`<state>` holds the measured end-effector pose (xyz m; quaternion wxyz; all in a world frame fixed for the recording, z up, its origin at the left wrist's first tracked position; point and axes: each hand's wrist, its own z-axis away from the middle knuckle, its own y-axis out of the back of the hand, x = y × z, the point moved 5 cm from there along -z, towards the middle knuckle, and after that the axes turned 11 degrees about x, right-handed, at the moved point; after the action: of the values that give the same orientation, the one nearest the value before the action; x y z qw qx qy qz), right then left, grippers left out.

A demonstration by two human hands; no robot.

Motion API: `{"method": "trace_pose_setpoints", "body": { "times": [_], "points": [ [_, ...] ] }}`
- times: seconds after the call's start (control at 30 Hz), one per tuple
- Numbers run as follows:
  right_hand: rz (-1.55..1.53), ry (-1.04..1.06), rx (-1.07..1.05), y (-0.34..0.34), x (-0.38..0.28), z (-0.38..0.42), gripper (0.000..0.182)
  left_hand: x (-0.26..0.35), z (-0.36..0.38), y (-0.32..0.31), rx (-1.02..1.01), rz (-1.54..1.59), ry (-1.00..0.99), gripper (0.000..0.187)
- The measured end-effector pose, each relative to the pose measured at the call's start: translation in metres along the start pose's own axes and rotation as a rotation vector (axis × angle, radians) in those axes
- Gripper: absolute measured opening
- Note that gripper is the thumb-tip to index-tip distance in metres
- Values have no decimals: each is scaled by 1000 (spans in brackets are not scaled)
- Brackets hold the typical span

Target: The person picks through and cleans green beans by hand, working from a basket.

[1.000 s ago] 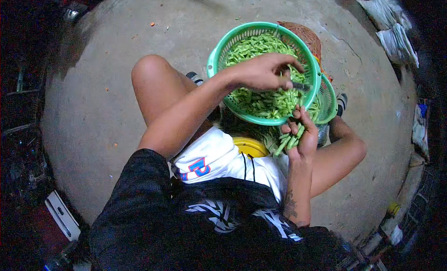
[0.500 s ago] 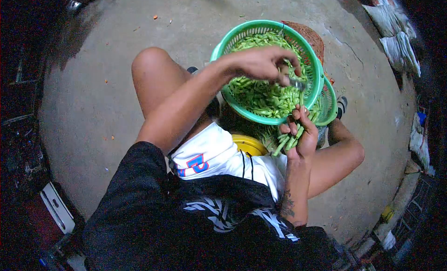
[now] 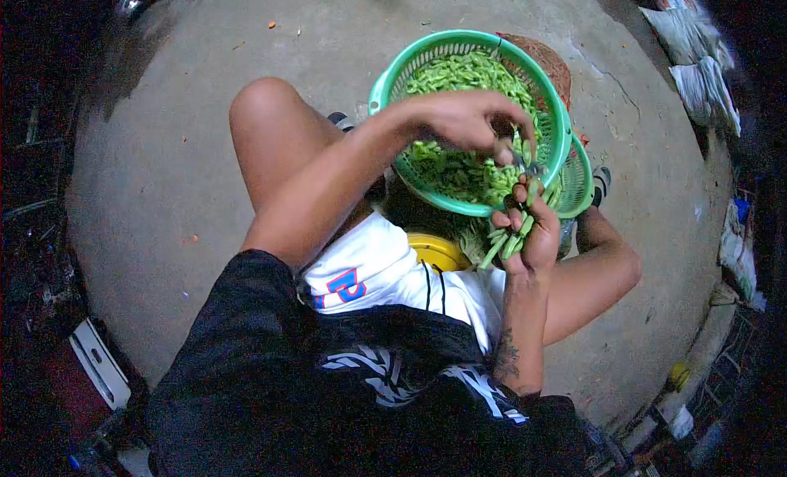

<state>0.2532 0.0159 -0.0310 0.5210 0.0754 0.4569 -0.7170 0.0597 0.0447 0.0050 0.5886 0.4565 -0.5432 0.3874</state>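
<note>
My left hand reaches across from the left over a green plastic colander full of cut green bean pieces. Its fingers are curled around a small metal blade, whose handle is hidden in the hand. Just below the colander's near rim, my right hand grips a bunch of whole green beans. The bean tips stick up between thumb and fingers, close against the blade, and the other ends poke out below the palm.
Partly under the colander sits a second green basket with more beans. A reddish-brown mesh sack lies behind it. Between my legs is something round and yellow. White sacks lie along the right side of the concrete floor.
My left hand has moved slightly down and right, bringing the blade nearer my right hand. The bean ends above my right hand's grip look shorter.
</note>
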Motion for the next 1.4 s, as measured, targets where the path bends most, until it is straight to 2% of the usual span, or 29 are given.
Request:
{"method": "trace_pose_setpoints", "body": {
  "times": [0.1, 0.17, 0.23, 0.3, 0.4, 0.43, 0.5, 0.53, 0.6, 0.67, 0.77, 0.87, 0.97, 1.03, 1.17, 1.23, 1.4],
  "points": [
    [-24, 2, -23, 3, -1, 1, 23, -3, 1, 18, 67, 72, 55, 36],
    [-13, 6, -21, 3, 0, -3, 23, -3, 3, 9, 7, 117, 113, 38],
    [47, 39, 89, 3, 2, -5, 23, 3, 6, -13, -128, 155, 96, 37],
    [55, 34, 83, 1, 0, -3, 25, 10, 5, -4, -88, 31, 20, 35],
    [114, 36, -46, -5, -6, -4, 30, 5, 6, 29, 60, 103, 97, 32],
    [108, 43, -55, -7, -8, -9, 30, 2, 4, 37, 119, 144, 35, 34],
    [-8, -38, -122, -14, -10, -24, 35, 1, 6, 45, 148, 38, 95, 35],
    [-34, -113, -108, -14, -9, -32, 39, 0, 6, 43, 142, 38, 92, 35],
    [18, -107, -72, -12, -9, -32, 38, -6, 10, 44, 208, -8, 157, 36],
    [80, -142, -45, -12, -6, -26, 36, -7, 11, 45, 223, -38, 136, 36],
    [199, -74, -72, -11, -1, -24, 35, -14, 7, 43, 240, -82, 77, 34],
    [215, -99, -93, -18, -1, -20, 32, -8, 9, 28, 74, 18, 173, 34],
    [343, -88, -144, -33, -2, -7, 32, 0, 7, 13, -38, -51, 55, 34],
    [399, -39, -84, -36, -2, -3, 32, -3, 4, 13, -49, -19, 81, 32],
    [291, 37, -51, -28, -5, 2, 33, 8, 6, 29, 39, -107, -5, 29],
    [171, -20, -26, -15, -3, -1, 35, 11, 10, 34, 97, -20, 85, 29],
    [166, -84, -9, -7, 0, 0, 33, 12, 10, 33, 128, -87, 4, 31]
  ]
}}
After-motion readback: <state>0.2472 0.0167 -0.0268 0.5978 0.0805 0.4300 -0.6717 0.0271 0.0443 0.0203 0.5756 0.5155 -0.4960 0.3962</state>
